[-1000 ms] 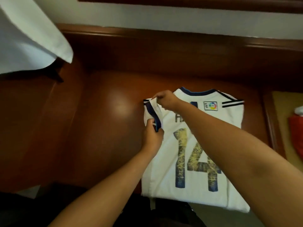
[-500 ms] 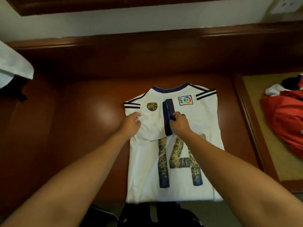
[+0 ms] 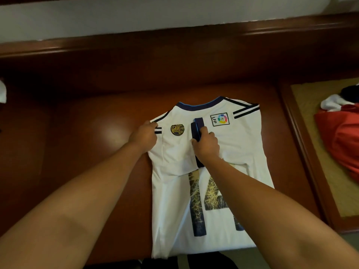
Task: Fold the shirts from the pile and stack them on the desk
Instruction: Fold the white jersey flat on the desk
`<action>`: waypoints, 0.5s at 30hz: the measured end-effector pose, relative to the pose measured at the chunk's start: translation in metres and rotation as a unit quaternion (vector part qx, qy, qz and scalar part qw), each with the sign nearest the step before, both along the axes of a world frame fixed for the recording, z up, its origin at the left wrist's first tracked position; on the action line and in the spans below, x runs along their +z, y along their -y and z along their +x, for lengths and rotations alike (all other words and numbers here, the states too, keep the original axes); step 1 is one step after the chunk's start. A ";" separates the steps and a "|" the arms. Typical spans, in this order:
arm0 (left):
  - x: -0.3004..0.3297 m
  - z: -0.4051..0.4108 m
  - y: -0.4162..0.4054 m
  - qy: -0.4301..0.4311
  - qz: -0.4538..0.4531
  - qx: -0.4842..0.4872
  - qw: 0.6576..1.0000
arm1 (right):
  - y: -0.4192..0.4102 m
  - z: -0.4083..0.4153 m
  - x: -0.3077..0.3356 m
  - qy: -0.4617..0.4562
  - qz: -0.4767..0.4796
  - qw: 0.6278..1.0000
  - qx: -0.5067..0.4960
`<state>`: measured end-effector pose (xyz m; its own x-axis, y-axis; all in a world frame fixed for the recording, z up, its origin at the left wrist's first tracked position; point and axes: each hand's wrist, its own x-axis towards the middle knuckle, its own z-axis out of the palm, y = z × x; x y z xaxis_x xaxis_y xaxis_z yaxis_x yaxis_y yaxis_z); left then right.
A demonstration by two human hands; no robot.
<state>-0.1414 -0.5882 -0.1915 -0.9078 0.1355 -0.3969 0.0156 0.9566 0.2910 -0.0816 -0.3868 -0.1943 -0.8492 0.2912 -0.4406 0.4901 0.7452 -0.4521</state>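
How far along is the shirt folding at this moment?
Done: both sleeves of the white number 14 jersey lie folded inward. In hand: the left hand and right hand press the sleeves. Left: folding it lengthwise, then the red garment waiting aside.

Two bare forearms, no sleeves, watch or rings visible; left hand (image 3: 144, 135) and right hand (image 3: 206, 145) uncovered.
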 end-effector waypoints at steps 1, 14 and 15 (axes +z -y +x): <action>-0.001 -0.001 0.003 -0.003 0.003 0.004 1.000 | 0.002 -0.001 -0.001 -0.001 0.005 1.000 0.000; 0.000 -0.012 0.032 -0.016 -0.033 0.006 0.999 | 0.013 -0.011 0.008 0.026 -0.009 0.999 -0.027; 0.002 -0.014 0.033 -0.018 -0.036 -0.002 0.999 | 0.009 -0.011 0.011 0.005 -0.048 0.998 -0.046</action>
